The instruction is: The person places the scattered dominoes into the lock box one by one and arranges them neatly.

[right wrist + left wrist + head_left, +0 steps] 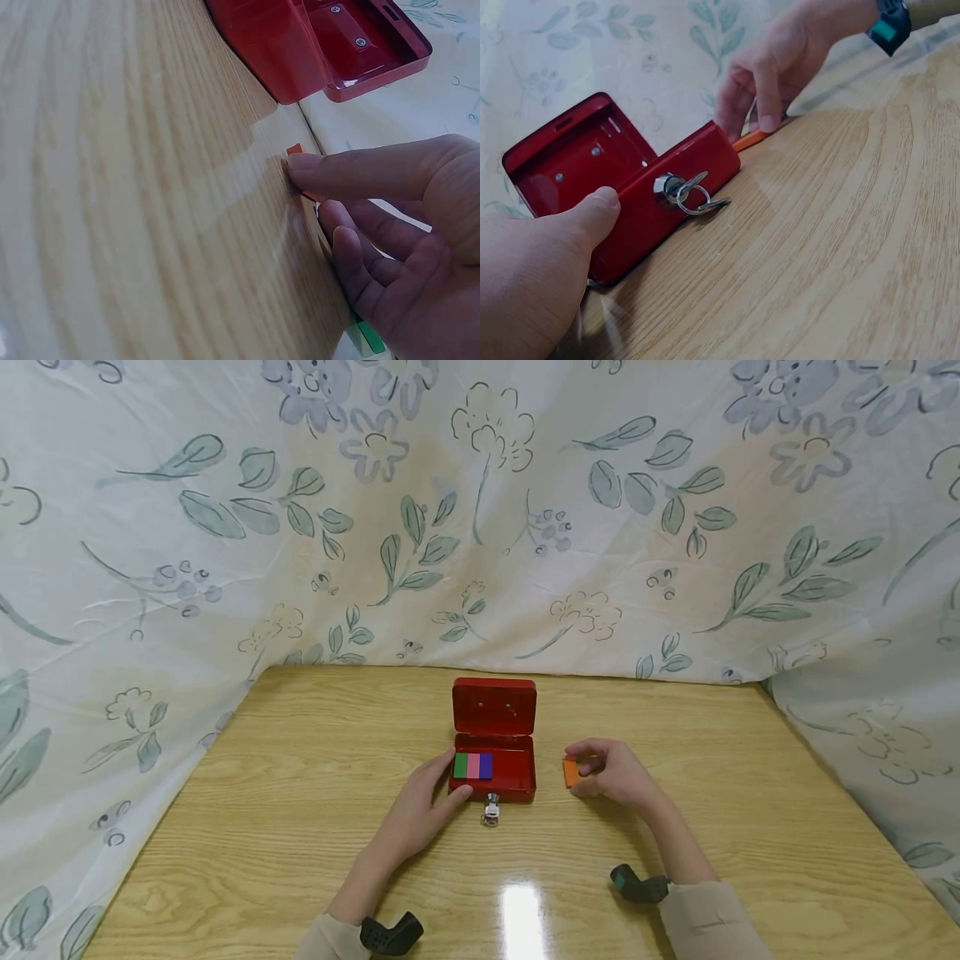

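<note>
A small red metal cash box [516,794] stands on the table with its lid [495,707] raised. Inside, at the left, lie a green block [461,766], a pink block [473,766] and a purple block [486,766] side by side. My left hand [420,810] holds the box by its left end, thumb on the front edge; its other fingers are hidden in the left wrist view. Just right of the box, my right hand [617,773] pinches a flat orange block [572,773] at table level. Keys on a ring [694,199] hang from the box's front lock.
The wooden table [315,735] spreads around the box. A floral cloth [420,527] hangs behind it and at both sides. Below the right hand in the right wrist view, a small green piece [370,337] shows in part. Each wrist carries a dark device [392,935].
</note>
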Tool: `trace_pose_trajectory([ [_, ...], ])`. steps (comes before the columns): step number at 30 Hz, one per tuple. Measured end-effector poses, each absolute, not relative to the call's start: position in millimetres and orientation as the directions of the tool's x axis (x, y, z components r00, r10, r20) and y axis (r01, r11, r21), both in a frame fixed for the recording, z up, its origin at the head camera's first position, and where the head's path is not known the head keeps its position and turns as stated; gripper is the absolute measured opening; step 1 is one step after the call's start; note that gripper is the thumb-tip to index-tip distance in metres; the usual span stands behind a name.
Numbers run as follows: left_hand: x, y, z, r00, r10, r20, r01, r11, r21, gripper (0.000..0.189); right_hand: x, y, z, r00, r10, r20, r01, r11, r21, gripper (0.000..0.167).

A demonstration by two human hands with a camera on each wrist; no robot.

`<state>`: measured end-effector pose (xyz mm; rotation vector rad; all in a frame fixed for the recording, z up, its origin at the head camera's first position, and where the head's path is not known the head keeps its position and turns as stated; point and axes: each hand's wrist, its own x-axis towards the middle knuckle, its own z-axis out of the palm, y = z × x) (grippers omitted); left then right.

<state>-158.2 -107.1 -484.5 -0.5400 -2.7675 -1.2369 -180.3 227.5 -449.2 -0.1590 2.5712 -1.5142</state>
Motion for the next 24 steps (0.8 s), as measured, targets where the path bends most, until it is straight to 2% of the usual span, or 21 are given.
trace_pose_trajectory([
  [24,-158.0,-108.0,-482.1,-0.937,0.295,0.19,0.337,0.612,0.716,0.076,-178.6,226.1,-447.0,-0.982,-0.171,-0.076,-0.015,0.476,-0.88,0.057],
])
